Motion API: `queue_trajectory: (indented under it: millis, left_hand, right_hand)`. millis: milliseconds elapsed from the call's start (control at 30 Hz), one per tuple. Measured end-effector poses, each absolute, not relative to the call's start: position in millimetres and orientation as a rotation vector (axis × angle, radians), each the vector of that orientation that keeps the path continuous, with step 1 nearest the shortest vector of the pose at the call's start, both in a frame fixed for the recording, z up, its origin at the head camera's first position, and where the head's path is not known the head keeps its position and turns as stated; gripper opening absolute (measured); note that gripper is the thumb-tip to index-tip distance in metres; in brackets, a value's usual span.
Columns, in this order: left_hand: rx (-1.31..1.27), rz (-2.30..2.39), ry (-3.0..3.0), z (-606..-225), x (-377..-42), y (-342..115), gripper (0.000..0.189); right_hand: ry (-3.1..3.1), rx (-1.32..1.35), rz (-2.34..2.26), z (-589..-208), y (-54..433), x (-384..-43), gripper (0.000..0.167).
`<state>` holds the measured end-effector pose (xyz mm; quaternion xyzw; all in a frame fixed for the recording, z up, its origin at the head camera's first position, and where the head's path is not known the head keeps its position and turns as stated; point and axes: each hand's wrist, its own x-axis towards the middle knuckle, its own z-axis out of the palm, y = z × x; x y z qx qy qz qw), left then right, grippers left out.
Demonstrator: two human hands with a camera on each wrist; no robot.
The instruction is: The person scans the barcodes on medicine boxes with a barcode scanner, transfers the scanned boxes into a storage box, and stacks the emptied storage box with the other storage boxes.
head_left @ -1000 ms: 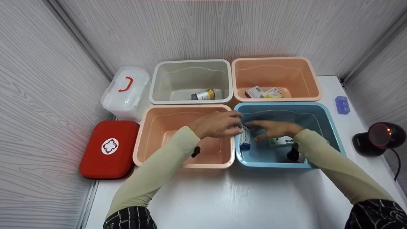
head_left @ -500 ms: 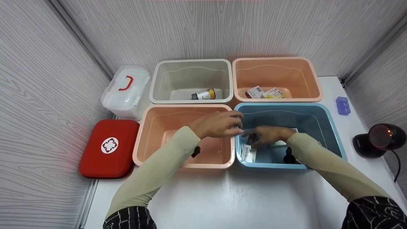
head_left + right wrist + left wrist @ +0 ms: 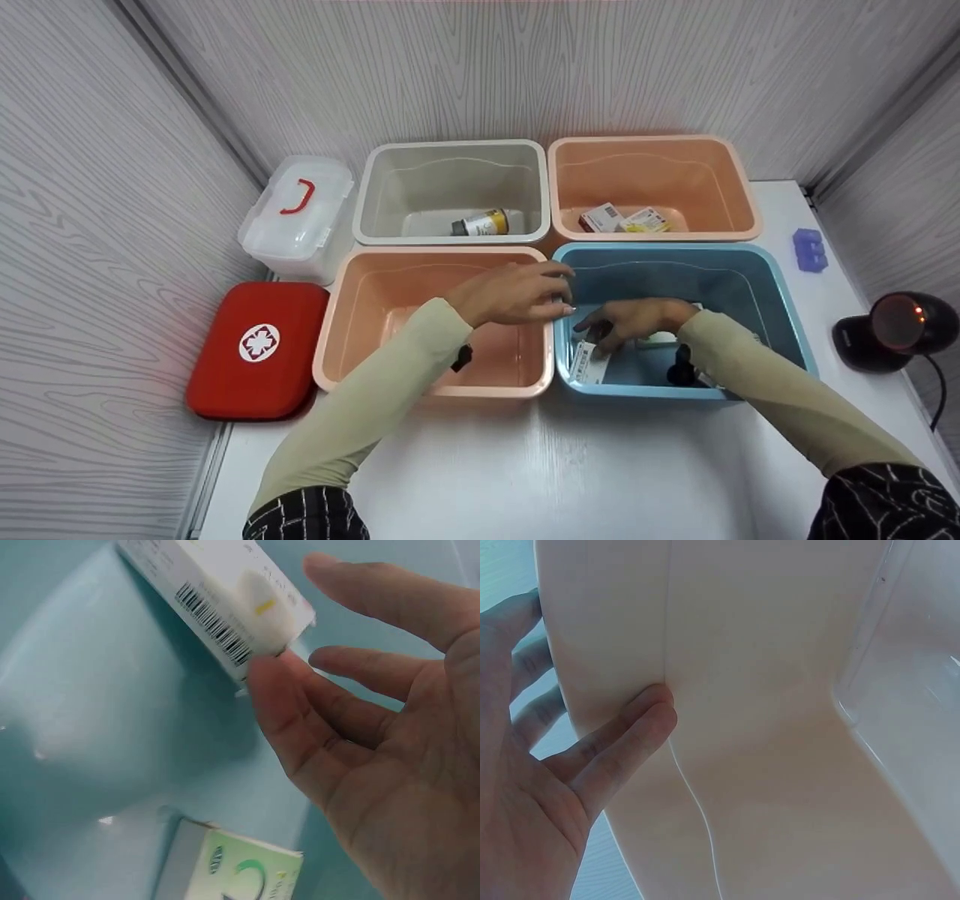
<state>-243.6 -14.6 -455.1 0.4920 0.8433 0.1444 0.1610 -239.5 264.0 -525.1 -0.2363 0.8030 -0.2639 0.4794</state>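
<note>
Standing on a white desk (image 3: pixel 480 472) by wood-grained walls (image 3: pixel 465 67), the glossy blue tub (image 3: pixel 784 304) holds a barcoded carton (image 3: pixel 225 604) touched by the right hand (image 3: pixel 637 319), whether pinched I cannot tell; the loosely spread left hand (image 3: pixel 514 292) straddles the front peach tub's (image 3: pixel 510 360) rim.

Left hand (image 3: pixel 536 795) at the edge of a peach, smooth-walled plastic bin (image 3: pixel 772 652), wrist cut off at the view's left border. Two digits lie in front of the inner wall, tips together over a thin moulded line (image 3: pixel 706 829) that curves down it; can't tell if they press. Other fingers spread apart, partly hidden behind the bin's edge. Pale blue surface (image 3: pixel 596 870) beyond that edge. Opposite, a glossy greyish panel (image 3: pixel 915 682) with glints meets the wall at a rounded corner; floor or wall, unclear.
</note>
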Motion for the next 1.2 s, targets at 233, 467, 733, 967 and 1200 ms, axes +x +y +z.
queue_trajectory:
  millis: [233,467,733,967,1200]
  left_hand:
    - [1.417,0.4,2.42,-456,-243,-15,0.043]
    - [1.413,0.408,2.414,-454,-243,-14,0.042]
    - [1.375,0.408,2.407,-454,-243,-15,0.044]
    - [1.368,0.422,2.397,-455,-243,-16,0.045]
    - [1.392,0.408,2.394,-454,-244,-15,0.044]
  right_hand:
    - [2.063,-0.825,-0.692,-506,269,-237,0.033]
    - [2.41,-0.806,-0.895,-471,301,-222,0.037]
    - [2.677,-0.768,-1.007,-444,341,-199,0.045]
    - [2.759,-0.698,-1.222,-424,367,-188,0.039]
    - [2.779,-0.6,-1.355,-417,381,-174,0.038]
